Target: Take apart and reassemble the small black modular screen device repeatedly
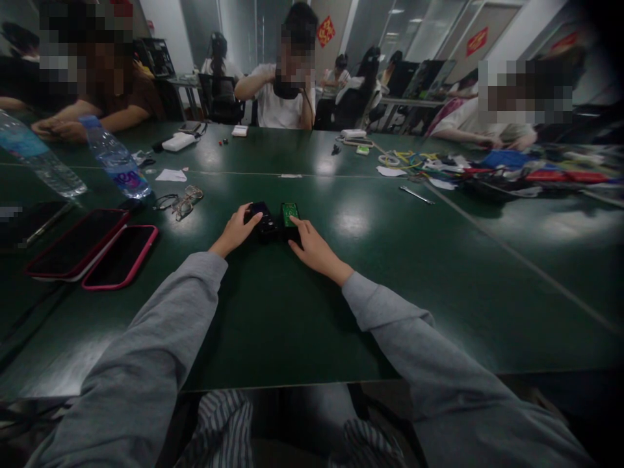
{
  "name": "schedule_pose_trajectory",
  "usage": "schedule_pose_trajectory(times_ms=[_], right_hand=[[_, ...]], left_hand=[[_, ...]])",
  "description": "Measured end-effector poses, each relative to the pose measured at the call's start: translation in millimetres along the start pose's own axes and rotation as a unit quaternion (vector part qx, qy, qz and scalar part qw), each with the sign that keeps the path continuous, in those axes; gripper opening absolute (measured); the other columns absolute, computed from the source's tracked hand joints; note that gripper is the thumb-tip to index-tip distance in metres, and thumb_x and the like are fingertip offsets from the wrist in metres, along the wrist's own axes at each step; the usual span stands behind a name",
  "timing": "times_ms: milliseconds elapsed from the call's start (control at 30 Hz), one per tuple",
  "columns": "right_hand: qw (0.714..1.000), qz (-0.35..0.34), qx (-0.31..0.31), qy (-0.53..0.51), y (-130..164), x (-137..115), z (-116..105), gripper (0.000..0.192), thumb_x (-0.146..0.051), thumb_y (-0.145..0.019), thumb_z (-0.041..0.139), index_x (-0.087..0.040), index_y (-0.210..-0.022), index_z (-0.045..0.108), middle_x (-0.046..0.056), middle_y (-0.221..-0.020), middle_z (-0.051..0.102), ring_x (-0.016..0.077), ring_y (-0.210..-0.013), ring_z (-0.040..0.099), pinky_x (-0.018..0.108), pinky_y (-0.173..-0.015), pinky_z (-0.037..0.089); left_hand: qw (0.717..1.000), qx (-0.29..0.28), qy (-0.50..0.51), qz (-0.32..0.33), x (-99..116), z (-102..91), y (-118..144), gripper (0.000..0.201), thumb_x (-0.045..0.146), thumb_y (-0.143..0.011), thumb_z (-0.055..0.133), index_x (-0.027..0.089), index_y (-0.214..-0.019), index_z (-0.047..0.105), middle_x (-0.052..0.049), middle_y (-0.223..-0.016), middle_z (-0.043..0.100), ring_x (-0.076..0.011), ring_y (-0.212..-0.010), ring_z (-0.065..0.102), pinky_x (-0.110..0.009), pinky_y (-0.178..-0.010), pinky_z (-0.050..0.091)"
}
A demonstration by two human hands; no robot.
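Two small black pieces lie side by side on the dark green table point(273, 325) in front of me. My left hand point(237, 231) is curled around a black plastic casing point(266, 224), thumb on top and fingers along its far left side. Just right of it is a black casing with a green circuit board point(289, 209) showing at its top. My right hand point(316, 247) grips this second piece, with fingers on the board's right edge and the thumb low at the near side. A narrow gap separates the two pieces.
Two phones point(121, 258) point(78, 242), eyeglasses point(188, 203) and water bottles point(117, 159) stand or lie to the left. A wrench point(416, 194) lies right of centre. Tangled cables point(409, 160) and tools cover the far right. Several people sit around the table.
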State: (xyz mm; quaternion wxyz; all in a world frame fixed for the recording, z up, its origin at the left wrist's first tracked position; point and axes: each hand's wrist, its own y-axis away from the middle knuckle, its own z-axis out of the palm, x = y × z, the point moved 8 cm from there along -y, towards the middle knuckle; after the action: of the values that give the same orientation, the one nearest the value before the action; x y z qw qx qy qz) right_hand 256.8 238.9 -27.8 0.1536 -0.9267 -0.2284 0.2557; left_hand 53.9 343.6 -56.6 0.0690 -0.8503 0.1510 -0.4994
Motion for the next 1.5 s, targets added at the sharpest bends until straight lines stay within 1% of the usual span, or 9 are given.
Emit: schedule_pose_trajectory(times_ms=[433,733,867,933,1033,1100,1167,1300,1500], right_hand=[[1.000,-0.002,0.001,0.000,-0.7,2.9,3.0,0.063,-0.024,-0.096,0.051,-0.018,-0.154,0.028,0.017,-0.135,0.046,0.0300,-0.128,0.052,0.053,-0.110,0.046],[1.000,-0.003,-0.001,0.004,-0.6,3.5,4.8,0.063,-0.023,-0.096,0.050,-0.017,-0.154,0.027,0.017,-0.135,0.046,0.0299,-0.130,0.050,0.052,-0.112,0.045],[1.000,0.007,0.006,0.018,0.4,3.0,2.0,0.067,-0.024,-0.096,0.049,-0.020,-0.156,0.021,0.018,-0.143,0.041,0.0327,-0.137,0.044,0.058,-0.114,0.041],[0.999,-0.006,0.029,0.037,1.2,-5.6,-5.2,0.070,-0.022,-0.095,0.050,-0.021,-0.158,0.018,0.018,-0.152,0.034,0.0340,-0.145,0.034,0.061,-0.118,0.035],[0.995,-0.067,0.040,0.057,3.8,-33.5,-12.7,0.071,-0.019,-0.096,0.048,-0.024,-0.160,0.017,0.013,-0.162,0.025,0.0306,-0.153,0.022,0.059,-0.124,0.026],[0.991,-0.118,0.007,0.059,7.0,-54.4,-8.3,0.069,-0.018,-0.098,0.047,-0.027,-0.160,0.019,0.010,-0.164,0.026,0.0281,-0.154,0.021,0.057,-0.126,0.023],[0.986,-0.152,-0.039,0.053,10.7,-68.3,1.2,0.065,-0.020,-0.099,0.047,-0.027,-0.159,0.025,0.009,-0.164,0.029,0.0278,-0.153,0.024,0.057,-0.125,0.026],[0.983,-0.166,-0.073,0.038,13.8,-73.2,12.4,0.057,-0.024,-0.101,0.048,-0.022,-0.156,0.034,0.011,-0.162,0.032,0.0277,-0.152,0.027,0.054,-0.120,0.038],[0.982,-0.174,-0.063,0.031,13.4,-70.3,10.2,0.054,-0.023,-0.101,0.048,-0.020,-0.154,0.036,0.012,-0.162,0.033,0.0271,-0.152,0.026,0.055,-0.120,0.038]], left_hand=[[0.998,-0.009,-0.054,0.012,24.4,-4.0,9.0,0.063,0.058,-0.093,0.053,0.025,-0.146,0.050,-0.012,-0.128,0.068,-0.0306,-0.127,0.056,-0.053,-0.112,0.040],[0.997,-0.013,-0.079,0.007,21.8,-3.2,7.6,0.068,0.063,-0.093,0.049,0.024,-0.148,0.048,-0.012,-0.128,0.067,-0.0299,-0.127,0.056,-0.051,-0.112,0.039],[0.995,-0.017,-0.097,0.000,19.1,-2.6,7.2,0.071,0.065,-0.093,0.046,0.023,-0.150,0.045,-0.013,-0.131,0.066,-0.0298,-0.129,0.053,-0.050,-0.113,0.039],[0.995,-0.017,-0.101,0.001,19.2,-2.6,7.4,0.071,0.065,-0.093,0.046,0.023,-0.150,0.046,-0.013,-0.131,0.065,-0.0301,-0.128,0.053,-0.050,-0.112,0.039],[0.995,-0.016,-0.102,0.012,20.5,-2.2,7.8,0.071,0.065,-0.093,0.045,0.021,-0.149,0.046,-0.014,-0.129,0.066,-0.0306,-0.126,0.054,-0.050,-0.111,0.039],[0.995,-0.014,-0.098,0.022,21.1,-2.0,7.7,0.070,0.064,-0.093,0.046,0.021,-0.149,0.047,-0.013,-0.128,0.067,-0.0297,-0.125,0.055,-0.049,-0.111,0.040],[0.995,-0.010,-0.098,0.030,21.2,-2.1,7.3,0.067,0.063,-0.093,0.047,0.021,-0.145,0.050,-0.013,-0.128,0.067,-0.0290,-0.123,0.057,-0.048,-0.111,0.040],[0.993,-0.010,-0.114,0.030,20.8,-1.7,6.3,0.063,0.063,-0.094,0.045,0.017,-0.134,0.059,-0.015,-0.132,0.064,-0.0296,-0.126,0.055,-0.047,-0.111,0.040],[0.991,-0.010,-0.132,0.027,20.7,-1.3,5.8,0.061,0.062,-0.094,0.044,0.016,-0.131,0.060,-0.015,-0.127,0.065,-0.0308,-0.125,0.054,-0.048,-0.112,0.039]])
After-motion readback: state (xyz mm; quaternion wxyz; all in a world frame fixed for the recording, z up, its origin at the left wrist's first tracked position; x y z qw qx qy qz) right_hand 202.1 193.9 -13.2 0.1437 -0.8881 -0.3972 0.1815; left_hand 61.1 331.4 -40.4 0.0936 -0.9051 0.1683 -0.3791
